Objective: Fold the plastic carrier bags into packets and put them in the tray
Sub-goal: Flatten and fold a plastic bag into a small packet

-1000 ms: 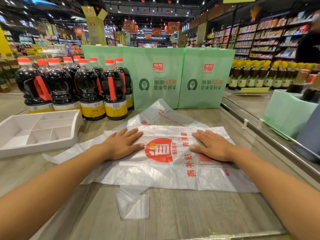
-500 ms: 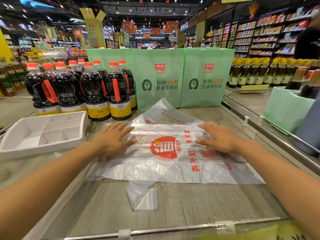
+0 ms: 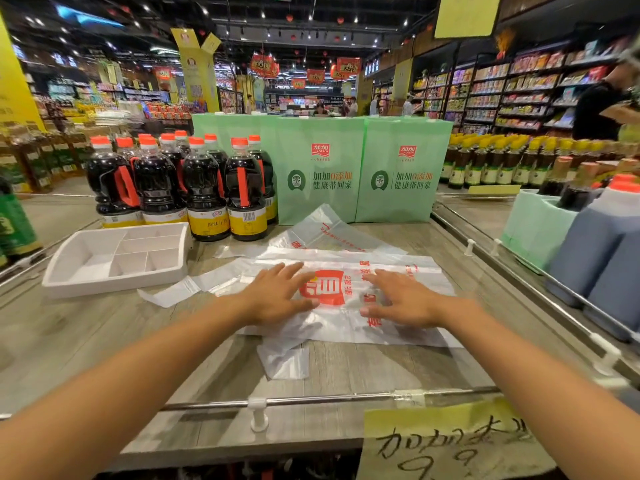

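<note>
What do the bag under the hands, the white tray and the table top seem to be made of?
Carrier bag: thin plastic film, glossy, half see-through; it creases and shines. White tray: matte, thick-walled, probably foam or moulded plastic. Table top: grey wood grain, matte, perhaps laminate.

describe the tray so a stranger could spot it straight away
Start at the grey wooden table. On its left side, in front of the dark sauce bottles, sits the tray. It is the only white, rigid thing there, split into compartments.
</note>
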`<state>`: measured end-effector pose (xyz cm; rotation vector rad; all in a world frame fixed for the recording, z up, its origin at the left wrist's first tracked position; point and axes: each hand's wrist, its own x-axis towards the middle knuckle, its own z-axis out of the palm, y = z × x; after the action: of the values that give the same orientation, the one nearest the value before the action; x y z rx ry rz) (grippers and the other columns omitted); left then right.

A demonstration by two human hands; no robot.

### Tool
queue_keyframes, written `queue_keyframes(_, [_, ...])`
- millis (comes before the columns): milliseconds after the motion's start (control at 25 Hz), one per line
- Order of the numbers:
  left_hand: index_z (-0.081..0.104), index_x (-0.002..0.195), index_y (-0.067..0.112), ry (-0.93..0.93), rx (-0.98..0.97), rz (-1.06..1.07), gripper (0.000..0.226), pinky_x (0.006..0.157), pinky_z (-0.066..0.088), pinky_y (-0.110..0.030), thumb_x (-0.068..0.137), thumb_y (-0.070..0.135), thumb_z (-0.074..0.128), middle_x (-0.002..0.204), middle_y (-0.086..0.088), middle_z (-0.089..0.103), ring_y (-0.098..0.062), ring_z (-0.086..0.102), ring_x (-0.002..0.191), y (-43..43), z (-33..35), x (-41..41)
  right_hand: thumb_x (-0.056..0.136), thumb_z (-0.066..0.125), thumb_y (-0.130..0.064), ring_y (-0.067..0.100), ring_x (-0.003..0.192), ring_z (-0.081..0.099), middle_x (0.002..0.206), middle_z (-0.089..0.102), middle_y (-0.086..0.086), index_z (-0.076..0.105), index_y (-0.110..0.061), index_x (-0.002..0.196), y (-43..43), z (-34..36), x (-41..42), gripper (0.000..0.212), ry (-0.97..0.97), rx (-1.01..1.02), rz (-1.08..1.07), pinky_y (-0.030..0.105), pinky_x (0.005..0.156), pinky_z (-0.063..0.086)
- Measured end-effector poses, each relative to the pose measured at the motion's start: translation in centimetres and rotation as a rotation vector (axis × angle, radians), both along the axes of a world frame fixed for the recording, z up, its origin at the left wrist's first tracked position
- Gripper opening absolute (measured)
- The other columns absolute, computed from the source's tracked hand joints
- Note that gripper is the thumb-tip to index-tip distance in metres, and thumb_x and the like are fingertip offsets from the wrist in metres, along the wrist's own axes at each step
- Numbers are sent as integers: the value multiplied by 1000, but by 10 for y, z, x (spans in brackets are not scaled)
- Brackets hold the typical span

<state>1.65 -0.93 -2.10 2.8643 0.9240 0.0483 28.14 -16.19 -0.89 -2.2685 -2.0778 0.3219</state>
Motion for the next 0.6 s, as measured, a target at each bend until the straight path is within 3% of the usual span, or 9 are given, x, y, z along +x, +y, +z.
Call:
queue_keyframes(120, [3,159,49,109,-26,11,86,125,1,-58,84,90,13,171,5,-3,-29,-3,157,-7,-17,-5,59,15,-106,26,157,6,171,5,3,10,-34,162,0,-17,2,126,-42,-72,-18,52,126,10])
queue_keyframes(320, [-8,157,51,178,-28,24,88,125,-3,-55,79,90,5,170,8,-10,-29,-8,157,-5,-18,-20,82,26,-93,25,158,-3,171,-4,0,3,-37,161,9,-26,-5,100,-61,-112,-1,53,126,5])
queue_keyframes(600, [-6,158,51,123,-29,125,93,125,-7,-53,75,93,4,170,9,-8,-26,-9,157,11,-24,-48,91,45,-76,24,157,4,171,2,3,10,-27,164,40,4,-10,94,-28,-76,66,43,128,6])
